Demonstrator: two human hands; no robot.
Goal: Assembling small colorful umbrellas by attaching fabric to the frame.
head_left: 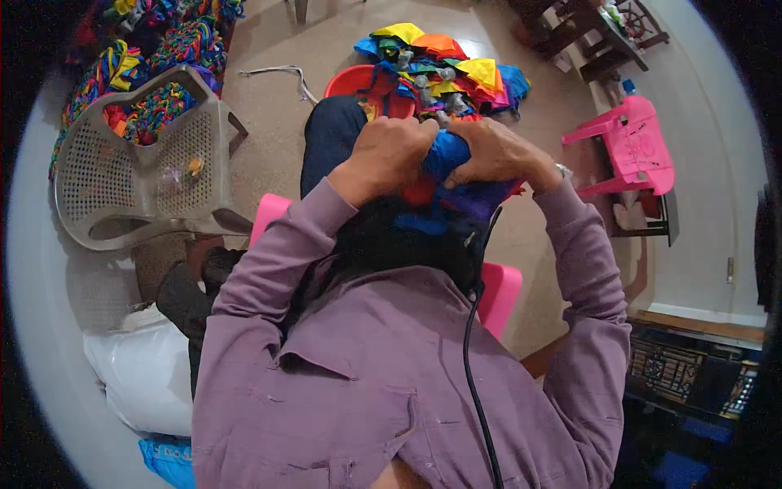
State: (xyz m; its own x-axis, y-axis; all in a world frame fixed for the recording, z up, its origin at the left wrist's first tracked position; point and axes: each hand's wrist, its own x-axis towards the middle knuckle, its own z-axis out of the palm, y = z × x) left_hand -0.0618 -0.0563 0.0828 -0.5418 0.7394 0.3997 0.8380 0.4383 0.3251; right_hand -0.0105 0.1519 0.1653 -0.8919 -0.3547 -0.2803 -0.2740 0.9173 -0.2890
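Two hands meet over the lap, at the far side of the scene. The left hand is curled like a fist, its fingers pressed together against the left side of a blue cloth; its fingertips are tucked out of sight, so I cannot tell exactly what they pinch. The right hand curves round the other side, thumb below and fingers above, gripping the cloth between them. Holding it from both sides probably keeps the bunch tight and steady. Red and purple cloth hangs below, over the dark trousers, and the lap seems to serve as a support.

Just beyond the knee on the left sits a red basin, with a pile of bright cloths beside it on the right, perhaps set there to be within easy reach. Greyish, shiny pieces lie among the pile.

Far left, behind a grey chair, is a large heap of multicoloured cloth, likely put aside to leave legroom. A pink stool stands to the right, near the wall. A black cord runs down the mauve shirt, and a white sack rests near left.
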